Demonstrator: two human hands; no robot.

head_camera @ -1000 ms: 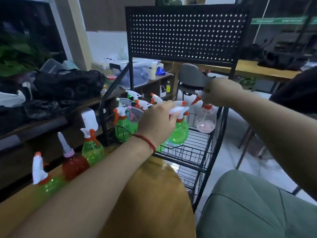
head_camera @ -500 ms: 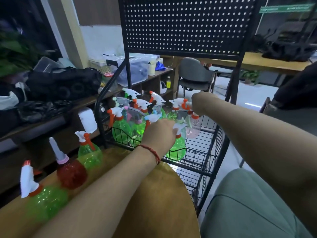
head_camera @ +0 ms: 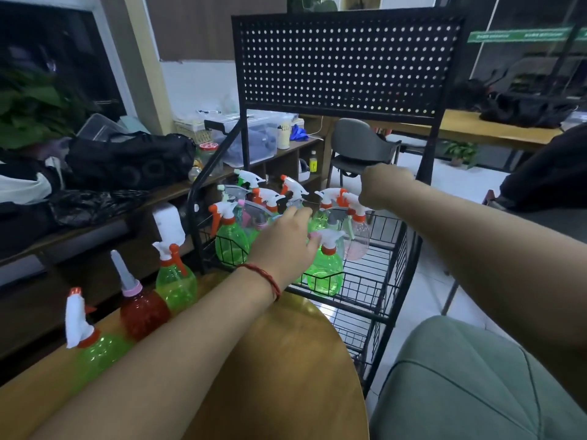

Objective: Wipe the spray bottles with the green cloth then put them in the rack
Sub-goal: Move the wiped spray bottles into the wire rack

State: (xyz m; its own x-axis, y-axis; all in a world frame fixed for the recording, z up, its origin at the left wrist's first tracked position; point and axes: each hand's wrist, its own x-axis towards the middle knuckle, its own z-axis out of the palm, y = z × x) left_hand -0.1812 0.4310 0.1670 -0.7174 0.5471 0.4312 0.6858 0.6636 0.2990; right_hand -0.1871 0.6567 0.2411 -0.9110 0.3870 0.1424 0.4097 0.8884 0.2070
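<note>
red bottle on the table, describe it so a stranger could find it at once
Start at the round wooden table in front of the black wire rack. Three bottles stand along the table's left edge; the round red translucent plastic bottle is the middle one. Unlike its green plastic neighbours with white trigger heads, it has a pink collar and a plain grey cone nozzle.

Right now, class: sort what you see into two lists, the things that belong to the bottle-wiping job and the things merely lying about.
Part of the job:
rack
bottles in the rack
three bottles on the round table
left hand
right hand

Lying about:
black bag
grey chair
clear storage box
potted plant
</note>
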